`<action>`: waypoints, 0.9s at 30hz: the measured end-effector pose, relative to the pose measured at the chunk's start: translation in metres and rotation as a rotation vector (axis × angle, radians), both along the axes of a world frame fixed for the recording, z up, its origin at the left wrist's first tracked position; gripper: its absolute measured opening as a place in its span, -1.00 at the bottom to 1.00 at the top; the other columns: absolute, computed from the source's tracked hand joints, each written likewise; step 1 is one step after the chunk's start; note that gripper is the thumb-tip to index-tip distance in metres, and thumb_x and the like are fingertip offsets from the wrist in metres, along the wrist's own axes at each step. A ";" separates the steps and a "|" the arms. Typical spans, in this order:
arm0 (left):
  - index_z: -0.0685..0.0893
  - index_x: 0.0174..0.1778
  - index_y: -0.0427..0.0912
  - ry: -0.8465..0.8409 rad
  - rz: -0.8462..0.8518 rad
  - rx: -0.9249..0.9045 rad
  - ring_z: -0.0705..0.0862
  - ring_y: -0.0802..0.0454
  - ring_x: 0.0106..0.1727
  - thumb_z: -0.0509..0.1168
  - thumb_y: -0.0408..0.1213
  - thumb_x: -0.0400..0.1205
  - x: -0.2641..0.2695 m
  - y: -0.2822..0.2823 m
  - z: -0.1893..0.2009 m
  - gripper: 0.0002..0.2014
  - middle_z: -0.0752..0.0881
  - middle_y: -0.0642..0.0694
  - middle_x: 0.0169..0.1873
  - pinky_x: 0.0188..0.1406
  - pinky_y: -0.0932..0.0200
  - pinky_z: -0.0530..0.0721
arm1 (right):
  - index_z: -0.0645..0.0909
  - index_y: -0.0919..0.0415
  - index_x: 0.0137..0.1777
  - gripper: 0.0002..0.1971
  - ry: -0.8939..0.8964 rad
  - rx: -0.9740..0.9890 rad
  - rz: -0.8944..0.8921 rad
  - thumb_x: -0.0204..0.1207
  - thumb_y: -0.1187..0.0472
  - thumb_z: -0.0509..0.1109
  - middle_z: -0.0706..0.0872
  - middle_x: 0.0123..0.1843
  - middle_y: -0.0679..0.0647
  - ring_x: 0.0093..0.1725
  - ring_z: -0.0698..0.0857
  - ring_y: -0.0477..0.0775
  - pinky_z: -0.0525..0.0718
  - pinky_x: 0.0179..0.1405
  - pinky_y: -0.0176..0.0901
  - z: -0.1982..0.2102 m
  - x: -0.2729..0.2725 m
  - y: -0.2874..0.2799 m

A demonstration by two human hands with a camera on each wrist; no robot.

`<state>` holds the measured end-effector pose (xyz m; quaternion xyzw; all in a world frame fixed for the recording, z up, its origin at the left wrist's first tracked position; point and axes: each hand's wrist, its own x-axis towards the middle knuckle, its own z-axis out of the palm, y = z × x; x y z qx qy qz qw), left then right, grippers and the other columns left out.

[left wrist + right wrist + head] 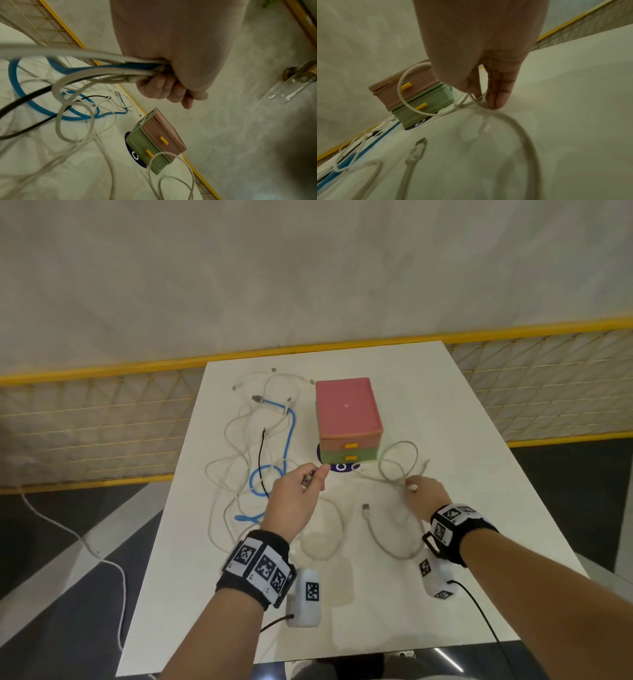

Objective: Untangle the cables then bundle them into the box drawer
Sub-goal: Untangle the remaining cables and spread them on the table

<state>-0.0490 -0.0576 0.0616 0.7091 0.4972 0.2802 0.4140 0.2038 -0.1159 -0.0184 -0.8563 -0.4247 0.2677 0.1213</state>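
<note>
A small box drawer (347,419), pink over green with two yellow handles, stands mid-table with both drawers pushed in. Left of it lies a tangle of white cables (226,436), a blue cable (290,433) and a thin black cable (260,460). My left hand (313,475) hovers in front of the box. Its curled fingers (164,88) grip a bunch of white and blue cable ends (137,70). Right of the box, my right hand (412,486) pinches a white cable (513,121) down at the tabletop, thumb against fingertips (494,100). That cable loops past the box (409,450).
Another white cable with a USB plug (365,507) curls between my wrists. The box sits on a dark blue round sticker (339,468). A yellow mesh fence (102,419) runs behind the white table (479,440). A white cord (85,546) trails on the floor at left.
</note>
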 end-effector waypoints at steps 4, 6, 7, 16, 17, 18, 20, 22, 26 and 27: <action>0.60 -0.35 -0.09 0.007 -0.017 -0.004 0.34 0.19 -0.56 0.20 0.12 0.69 0.002 -0.002 0.001 -0.59 0.53 0.15 -0.55 -0.49 0.34 0.37 | 0.71 0.40 -0.11 -0.75 -0.011 0.050 -0.089 0.55 0.24 0.25 0.78 -0.09 0.33 -0.04 0.71 0.32 0.62 -0.12 -0.05 0.003 0.000 -0.002; 0.60 -0.34 -0.09 0.016 -0.013 -0.010 0.34 0.19 -0.58 0.20 0.12 0.69 0.002 -0.002 0.001 -0.59 0.51 0.21 -0.60 -0.52 0.35 0.36 | 0.72 0.34 -0.11 -0.83 0.015 0.058 -0.170 0.48 0.27 0.33 0.79 -0.10 0.28 -0.04 0.72 0.30 0.67 -0.08 -0.04 0.002 0.000 -0.003; 0.60 -0.34 -0.09 0.019 -0.010 -0.016 0.34 0.19 -0.58 0.20 0.11 0.69 0.002 -0.002 0.001 -0.59 0.52 0.24 -0.60 -0.53 0.37 0.36 | 0.70 0.30 -0.07 -0.86 0.044 0.082 -0.236 0.45 0.30 0.34 0.78 -0.09 0.24 -0.04 0.72 0.29 0.68 -0.07 -0.05 0.001 -0.001 -0.004; 0.67 -0.20 -0.05 -0.069 0.045 0.023 0.42 0.24 -0.42 0.26 -0.01 0.69 0.005 0.005 0.022 -0.76 0.57 0.14 -0.43 -0.38 0.40 0.43 | 0.64 0.20 0.03 -0.89 0.276 0.808 -0.121 0.58 0.34 0.31 0.65 0.02 0.16 -0.15 0.76 0.11 0.63 -0.14 -0.29 0.046 -0.033 0.009; 0.68 -0.11 -0.01 -0.107 0.051 0.018 0.45 0.26 -0.34 0.28 -0.02 0.68 0.008 0.007 0.028 -0.82 0.62 0.10 -0.31 -0.31 0.46 0.45 | 0.64 0.18 0.01 -0.90 0.306 0.856 -0.009 0.58 0.34 0.33 0.63 0.00 0.11 -0.18 0.77 0.10 0.67 -0.13 -0.23 0.055 -0.042 0.008; 0.69 -0.01 0.03 -0.144 0.047 0.006 0.48 0.27 -0.26 0.29 -0.02 0.68 0.013 0.008 0.034 -0.86 0.64 0.14 -0.21 -0.26 0.51 0.45 | 0.63 0.18 0.02 -0.90 0.333 0.889 0.112 0.58 0.34 0.34 0.60 -0.03 0.04 -0.19 0.76 0.10 0.71 -0.11 -0.18 0.062 -0.052 0.007; 0.68 0.12 0.13 -0.201 0.010 -0.002 0.54 0.31 -0.16 0.32 0.02 0.65 0.022 0.010 0.046 -0.83 0.64 0.24 -0.10 -0.15 0.50 0.48 | 0.64 0.23 0.03 -0.90 0.360 0.897 0.313 0.56 0.37 0.36 0.55 -0.07 -0.01 -0.21 0.74 0.03 0.73 -0.07 -0.20 0.075 -0.072 0.003; 0.72 0.03 0.05 -0.250 -0.024 0.004 0.58 0.31 -0.24 0.34 0.01 0.65 0.030 0.010 0.055 -0.84 0.66 0.20 -0.21 -0.19 0.42 0.52 | 0.63 0.31 0.02 -0.92 0.351 0.895 0.440 0.55 0.38 0.37 0.53 -0.09 0.05 -0.23 0.71 -0.07 0.70 -0.05 -0.25 0.082 -0.087 -0.001; 0.56 -0.36 -0.19 -0.337 0.031 0.038 0.41 0.14 -0.51 0.27 -0.01 0.70 0.031 0.012 0.069 -0.61 0.47 0.14 -0.60 -0.36 0.16 0.43 | 0.59 0.31 -0.01 -0.91 0.310 0.801 0.567 0.64 0.30 0.28 0.55 -0.12 0.00 -0.21 0.65 -0.07 0.64 -0.08 -0.26 0.085 -0.094 -0.001; 0.54 -0.37 -0.16 -0.371 0.066 0.031 0.43 0.17 -0.54 0.24 -0.01 0.71 0.029 0.013 0.073 -0.61 0.51 0.15 -0.61 -0.38 0.19 0.45 | 0.58 0.29 -0.02 -0.89 0.258 0.736 0.614 0.66 0.29 0.24 0.55 -0.16 -0.04 -0.21 0.62 -0.06 0.60 -0.11 -0.25 0.082 -0.090 0.000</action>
